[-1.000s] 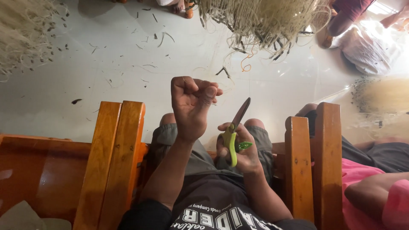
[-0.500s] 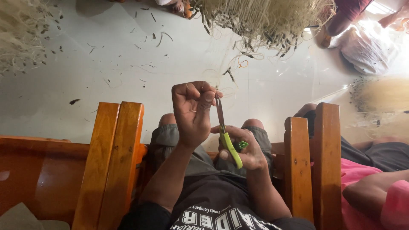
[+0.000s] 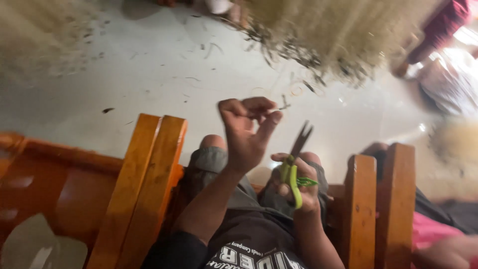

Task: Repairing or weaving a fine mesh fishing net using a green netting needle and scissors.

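Armrests of orange wood [image 3: 144, 184] flank our lap. Our left hand [image 3: 246, 134] is raised above the knees, thumb and forefinger pinched on a thin fibre strand [image 3: 284, 106]. Just right of it, our right hand [image 3: 296, 182] grips green-handled scissors [image 3: 294, 167], blades slightly parted and pointing up. Farther right, a heap of pale fibre [image 3: 328, 35] lies on the floor [image 3: 149, 65].

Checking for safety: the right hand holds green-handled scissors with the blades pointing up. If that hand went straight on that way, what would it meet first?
Probably nothing near: the right hand aims the scissors past the left hand, toward bare floor and the fibre pile. Depth is unclear.
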